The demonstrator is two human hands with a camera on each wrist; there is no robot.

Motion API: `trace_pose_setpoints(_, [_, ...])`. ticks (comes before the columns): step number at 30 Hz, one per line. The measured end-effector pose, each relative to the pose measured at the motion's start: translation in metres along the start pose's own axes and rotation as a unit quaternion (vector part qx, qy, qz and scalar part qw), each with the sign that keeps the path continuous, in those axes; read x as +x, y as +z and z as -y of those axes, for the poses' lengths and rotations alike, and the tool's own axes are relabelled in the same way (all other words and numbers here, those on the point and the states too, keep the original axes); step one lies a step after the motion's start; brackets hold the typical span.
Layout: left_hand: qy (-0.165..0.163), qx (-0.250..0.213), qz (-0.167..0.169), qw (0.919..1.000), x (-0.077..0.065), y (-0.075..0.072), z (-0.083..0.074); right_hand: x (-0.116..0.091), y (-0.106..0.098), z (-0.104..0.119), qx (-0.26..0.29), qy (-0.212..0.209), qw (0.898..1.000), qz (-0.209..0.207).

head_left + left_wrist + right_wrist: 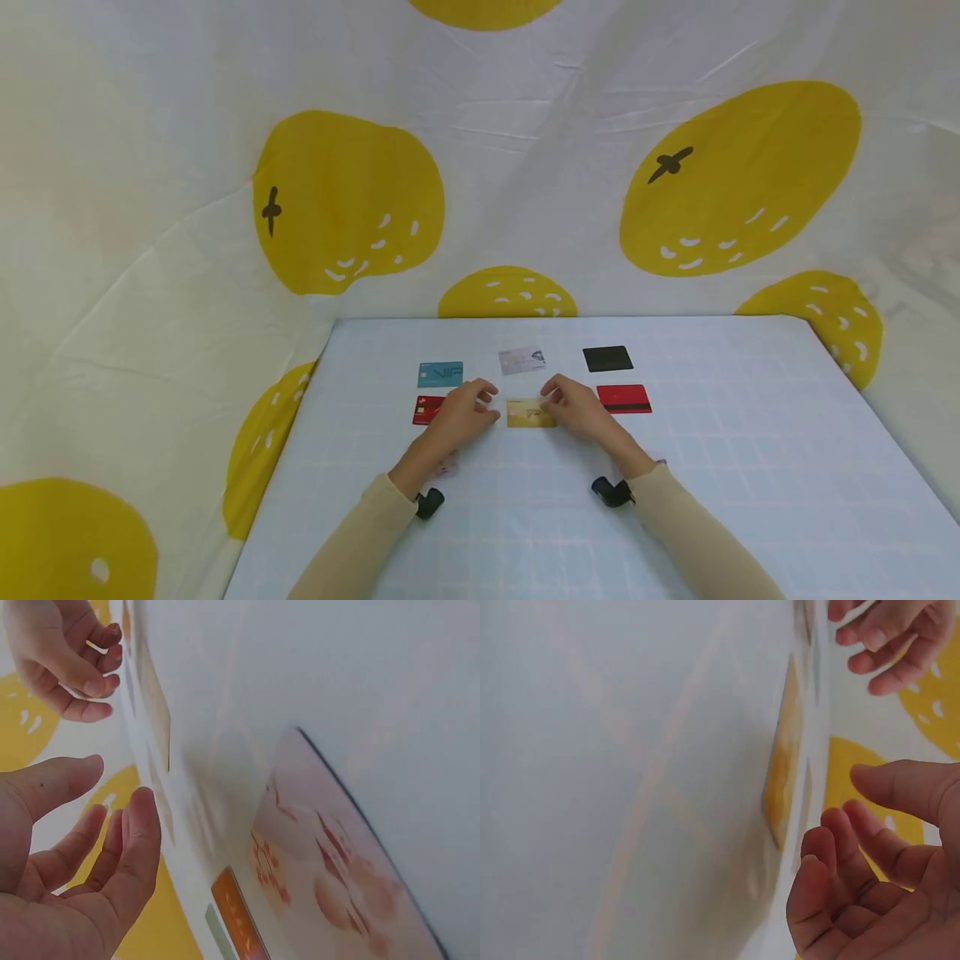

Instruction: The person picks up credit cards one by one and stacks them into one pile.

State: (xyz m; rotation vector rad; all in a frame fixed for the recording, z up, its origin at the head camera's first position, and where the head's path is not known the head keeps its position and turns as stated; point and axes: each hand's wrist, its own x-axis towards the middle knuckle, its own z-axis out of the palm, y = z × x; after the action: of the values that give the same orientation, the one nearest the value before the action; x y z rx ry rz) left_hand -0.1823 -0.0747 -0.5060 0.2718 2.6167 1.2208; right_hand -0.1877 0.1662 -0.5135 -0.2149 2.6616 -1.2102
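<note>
My left hand [463, 412] hovers at the left of a gold card [527, 414], fingers loosely bent and holding nothing. It covers part of a red card [427, 408]. At the gold card's right end is my right hand [576, 407]; the right wrist view shows its relaxed fingers [814, 881] apart from the card, with nothing between them. A red card with a dark stripe [624, 398] lies just right of that hand. Beneath the left forearm is a pale card with a floral pattern [322, 877], partly hidden in the head view.
Behind the hands lie a teal card marked VIP [440, 375], a pale card [522, 360] and a black card [608, 358]. Another card [658, 458] peeks out from under the right forearm. A fruit-patterned cloth [525, 192] hangs behind the white table [750, 467].
</note>
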Motion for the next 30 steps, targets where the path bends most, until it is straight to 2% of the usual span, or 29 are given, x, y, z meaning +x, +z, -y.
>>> trace_pose_setpoints(5, [0.013, -0.007, -0.014, 0.9998, -0.021, -0.017, 0.011, -0.008, 0.006, 0.015, 0.013, -0.049, 0.999, 0.001])
trace_pose_setpoints(8, [0.021, 0.006, -0.020, 0.9996, -0.035, -0.027, 0.023, -0.011, 0.012, 0.023, 0.011, -0.081, 0.997, -0.002])
trace_pose_setpoints(14, [-0.014, 0.033, -0.041, 0.9985, -0.061, -0.042, 0.040, -0.013, 0.027, 0.034, 0.007, -0.136, 0.991, -0.005])
trace_pose_setpoints(20, [-0.028, 0.048, -0.077, 0.9955, -0.080, -0.053, 0.056, -0.012, 0.044, 0.046, 0.021, -0.161, 0.987, 0.014])
trace_pose_setpoints(25, [-0.048, 0.067, -0.084, 0.9930, -0.091, -0.060, 0.068, -0.013, 0.056, 0.059, 0.011, -0.176, 0.984, 0.030])
trace_pose_setpoints(30, [-0.058, 0.069, -0.081, 0.9926, -0.097, -0.065, 0.074, -0.012, 0.068, 0.069, 0.010, -0.166, 0.985, 0.054])
